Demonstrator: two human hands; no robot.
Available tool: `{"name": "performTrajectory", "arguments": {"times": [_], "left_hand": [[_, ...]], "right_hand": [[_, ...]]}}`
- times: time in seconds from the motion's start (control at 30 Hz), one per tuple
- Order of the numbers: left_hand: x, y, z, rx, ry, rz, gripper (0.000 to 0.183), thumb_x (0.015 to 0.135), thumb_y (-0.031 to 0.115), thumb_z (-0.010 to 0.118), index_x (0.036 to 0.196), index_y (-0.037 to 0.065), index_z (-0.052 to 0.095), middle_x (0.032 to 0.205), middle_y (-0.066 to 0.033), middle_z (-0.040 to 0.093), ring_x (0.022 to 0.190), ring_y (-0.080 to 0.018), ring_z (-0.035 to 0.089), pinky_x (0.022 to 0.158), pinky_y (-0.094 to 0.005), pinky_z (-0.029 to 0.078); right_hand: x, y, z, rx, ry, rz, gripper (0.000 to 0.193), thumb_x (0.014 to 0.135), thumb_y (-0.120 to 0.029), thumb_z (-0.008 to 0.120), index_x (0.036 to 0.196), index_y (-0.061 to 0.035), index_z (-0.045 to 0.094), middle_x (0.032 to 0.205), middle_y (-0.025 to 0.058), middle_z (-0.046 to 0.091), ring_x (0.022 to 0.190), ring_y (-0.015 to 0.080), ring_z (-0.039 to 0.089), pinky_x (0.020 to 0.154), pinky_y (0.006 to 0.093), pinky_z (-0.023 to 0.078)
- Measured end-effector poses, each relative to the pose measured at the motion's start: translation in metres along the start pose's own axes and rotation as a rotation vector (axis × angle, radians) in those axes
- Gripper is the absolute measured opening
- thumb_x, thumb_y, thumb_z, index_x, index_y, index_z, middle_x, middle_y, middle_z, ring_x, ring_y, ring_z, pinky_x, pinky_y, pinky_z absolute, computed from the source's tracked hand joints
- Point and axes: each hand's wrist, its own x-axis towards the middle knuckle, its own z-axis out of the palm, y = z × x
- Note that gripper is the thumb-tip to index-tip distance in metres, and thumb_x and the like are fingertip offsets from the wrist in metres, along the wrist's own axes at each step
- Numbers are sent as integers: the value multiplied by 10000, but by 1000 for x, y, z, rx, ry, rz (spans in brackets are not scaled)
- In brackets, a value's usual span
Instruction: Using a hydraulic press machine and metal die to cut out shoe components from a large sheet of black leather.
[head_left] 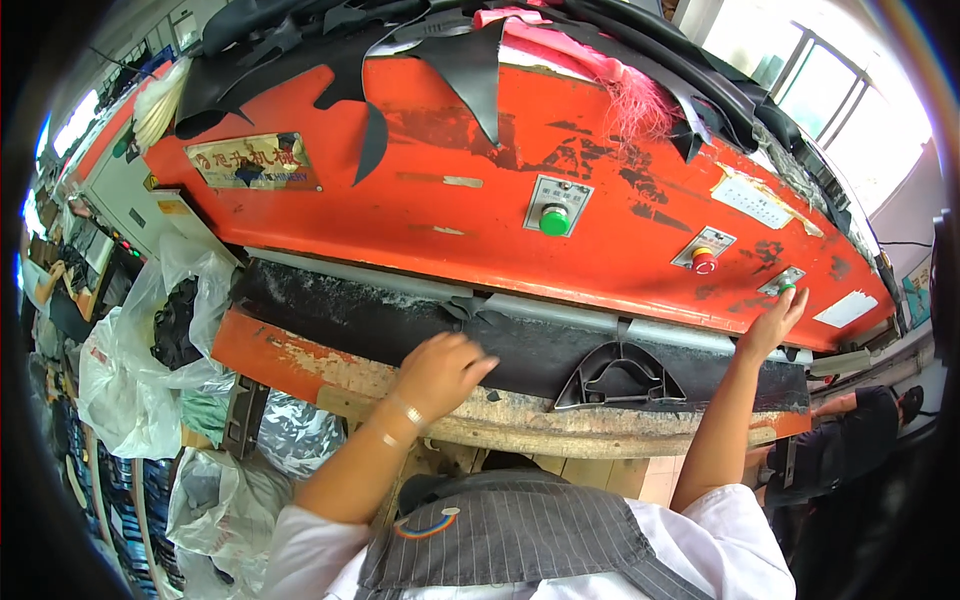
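My right hand [771,322] reaches up to the red machine front, fingers stretched out. Its fingertips are at a small green push button [788,288] on a metal plate, and partly cover it. Over the near edge of the work bed hovers my left hand [440,375], slightly blurred, with loosely bent fingers apart and nothing visible in them. Between the hands, a dark arch-shaped cutting die [622,378] rests on a black sheet [530,365] lying along the bed. Small black scraps [475,312] lie on the sheet's far side, beyond my left hand.
The red cutting press [420,190] also carries a larger green button [553,221] and a red knob [704,261]. Black sheet offcuts [465,75] hang over its top. Plastic bags [140,380] stand at left. Another person [845,440] is at the far right.
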Motion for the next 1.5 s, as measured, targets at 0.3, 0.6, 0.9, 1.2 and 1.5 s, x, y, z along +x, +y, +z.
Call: {"name": "performTrajectory", "arguments": {"times": [0.3, 0.6, 0.9, 1.2, 1.5], "left_hand": [[-103, -20, 29, 220, 51, -218, 264, 815, 296, 636, 699, 63, 684, 785, -87, 610, 838, -284, 576, 814, -423, 445], [-140, -26, 10, 160, -191, -274, 235, 784, 271, 658, 747, 46, 716, 773, -111, 627, 813, -319, 596, 779, -414, 478], [-109, -120, 14, 356, 93, -147, 376, 842, 169, 614, 1201, 59, 632, 1294, -71, 578, 1279, -291, 448, 1069, -449, 327], [-139, -156, 35, 73, 281, -198, 524, 841, 152, 581, 1339, 44, 456, 1280, -139, 583, 1302, -317, 426, 1104, -482, 255], [-121, -145, 33, 121, 193, -197, 601, 833, 116, 571, 1386, 27, 354, 1352, -150, 523, 1342, -316, 377, 1130, -487, 204]], "right_hand": [[-243, -79, 91, 79, -1060, -199, 369, 880, -218, 644, 1189, -29, 577, 1145, 178, 601, 1083, 318, 567, 956, 401, 440], [-297, -60, 125, -377, -1359, -431, 440, 908, -354, 599, 1208, -33, 573, 1078, 174, 610, 993, 356, 602, 810, 437, 511], [-333, -27, 135, -310, -1707, -247, 508, 845, -376, 681, 1199, -35, 552, 1052, 170, 598, 911, 344, 639, 810, 427, 511], [-384, -50, 197, 130, -1829, -811, 401, 724, 110, 550, 1041, -102, 675, 1072, 83, 599, 1027, 294, 503, 910, 362, 449], [-363, -42, 188, 93, -1765, -643, 649, 751, 8, 678, 1359, -133, 501, 1327, 153, 508, 1247, 338, 452, 1060, 388, 381]]}}
